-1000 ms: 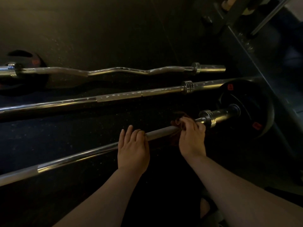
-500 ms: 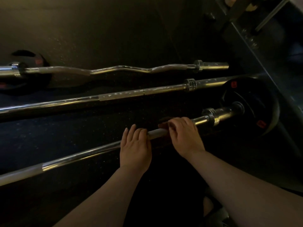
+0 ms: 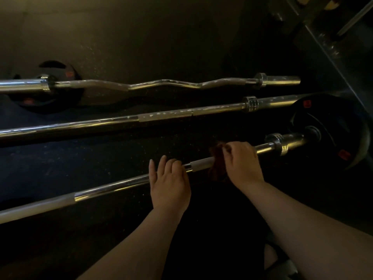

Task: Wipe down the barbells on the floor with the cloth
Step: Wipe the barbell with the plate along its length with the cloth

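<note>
Early days on this one, I reckon. The right hand (image 3: 241, 160) has its grip bunched around the dark red cloth (image 3: 217, 160), pressing it onto the nearest barbell (image 3: 113, 187) at centre-right, close to the collar. The left hand (image 3: 169, 184) just rests on that bar, grip loose, holding nothing. The straight bar (image 3: 165, 116) and curly bar (image 3: 161, 82) further up look speckled, so probably not wiped yet.

both forearms are reaching in from 7 and 4 o'clock. the left hand (image 3: 169, 184) is lying palm down, fingers loosely draping over the bar (image 3: 111, 187). the right hand (image 3: 242, 160), at its 2 o'clock, is gripping the cloth (image 3: 217, 156) with curled fingers.
</note>
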Available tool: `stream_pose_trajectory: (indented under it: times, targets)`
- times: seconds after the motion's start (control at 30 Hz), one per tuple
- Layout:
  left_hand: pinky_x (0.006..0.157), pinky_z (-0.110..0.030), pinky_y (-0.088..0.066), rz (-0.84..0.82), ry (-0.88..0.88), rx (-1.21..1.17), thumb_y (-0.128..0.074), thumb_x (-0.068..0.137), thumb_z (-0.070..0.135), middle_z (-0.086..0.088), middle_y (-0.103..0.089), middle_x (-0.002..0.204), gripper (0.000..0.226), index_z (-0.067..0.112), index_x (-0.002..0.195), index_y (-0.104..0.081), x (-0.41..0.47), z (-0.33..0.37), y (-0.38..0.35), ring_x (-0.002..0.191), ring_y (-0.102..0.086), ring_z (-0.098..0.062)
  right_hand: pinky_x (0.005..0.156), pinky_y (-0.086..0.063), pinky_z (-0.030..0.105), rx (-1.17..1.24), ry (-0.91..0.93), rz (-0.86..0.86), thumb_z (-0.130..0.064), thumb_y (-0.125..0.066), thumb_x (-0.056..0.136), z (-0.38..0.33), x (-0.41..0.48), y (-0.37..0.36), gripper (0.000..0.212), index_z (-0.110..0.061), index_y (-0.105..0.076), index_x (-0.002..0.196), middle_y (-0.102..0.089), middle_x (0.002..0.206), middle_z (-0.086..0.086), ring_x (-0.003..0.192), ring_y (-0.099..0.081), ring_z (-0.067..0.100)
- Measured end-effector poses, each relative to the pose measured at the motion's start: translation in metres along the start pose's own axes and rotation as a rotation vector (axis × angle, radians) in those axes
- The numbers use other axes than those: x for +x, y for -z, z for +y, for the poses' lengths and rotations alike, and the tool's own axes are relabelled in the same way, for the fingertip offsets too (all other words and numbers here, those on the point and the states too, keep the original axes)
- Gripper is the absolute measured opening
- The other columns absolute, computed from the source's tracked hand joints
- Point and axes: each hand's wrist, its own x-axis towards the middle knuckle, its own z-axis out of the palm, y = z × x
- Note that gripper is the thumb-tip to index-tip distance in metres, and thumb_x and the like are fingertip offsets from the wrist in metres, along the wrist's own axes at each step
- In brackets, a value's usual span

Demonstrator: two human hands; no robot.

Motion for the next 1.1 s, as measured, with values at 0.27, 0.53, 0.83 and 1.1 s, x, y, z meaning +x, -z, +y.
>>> stream_pose_trajectory:
  times: [0.27, 0.53, 0.83, 1.1]
  targets:
    - [0.123, -0.048, 0.013, -0.015, 0.003, 0.047, -0.024, 0.103, 0.039, 0.008, -0.037, 0.158, 0.046, 0.028, 0.144, -0.043, 0.002, 0.003, -0.005, 0.155, -0.004, -0.018, 0.116, -0.033, 0.039, -0.129, 0.162, -0.119, -0.032, -0.048, 0.101, -0.057, -0.018, -0.024, 0.025, -0.025, -0.063, 0.118, -0.062, 0.12, -0.008, 0.125, -0.047, 0.017]
    - [0.124, -0.048, 0.01, -0.04, -0.013, 0.019, -0.021, 0.104, 0.039, 0.007, -0.034, 0.16, 0.049, 0.027, 0.147, -0.041, 0.003, -0.001, -0.002, 0.155, -0.003, -0.016, 0.095, -0.043, 0.043, -0.291, -0.009, -0.069, -0.041, -0.038, 0.104, -0.055, 0.003, -0.022, 0.03, -0.026, -0.062, 0.095, -0.064, 0.09, -0.006, 0.096, -0.058, 0.021]
    - [0.125, -0.046, 0.01, -0.069, -0.042, -0.023, -0.016, 0.102, 0.042, 0.007, -0.034, 0.16, 0.054, 0.026, 0.148, -0.039, 0.002, -0.007, -0.001, 0.155, -0.004, -0.016, 0.086, -0.052, 0.047, -0.197, 0.007, -0.114, -0.042, -0.035, 0.102, -0.021, 0.012, -0.001, 0.034, -0.021, -0.062, 0.101, -0.063, 0.092, -0.001, 0.092, -0.062, 0.023]
    - [0.125, -0.047, 0.008, -0.067, -0.031, -0.023, -0.022, 0.107, 0.037, 0.005, -0.032, 0.161, 0.048, 0.023, 0.151, -0.036, 0.004, -0.005, 0.0, 0.155, -0.004, -0.018, 0.107, -0.036, 0.047, -0.239, -0.087, 0.217, -0.043, -0.038, 0.103, -0.048, 0.013, 0.019, 0.041, -0.014, -0.055, 0.128, -0.056, 0.13, 0.009, 0.124, -0.047, 0.032]
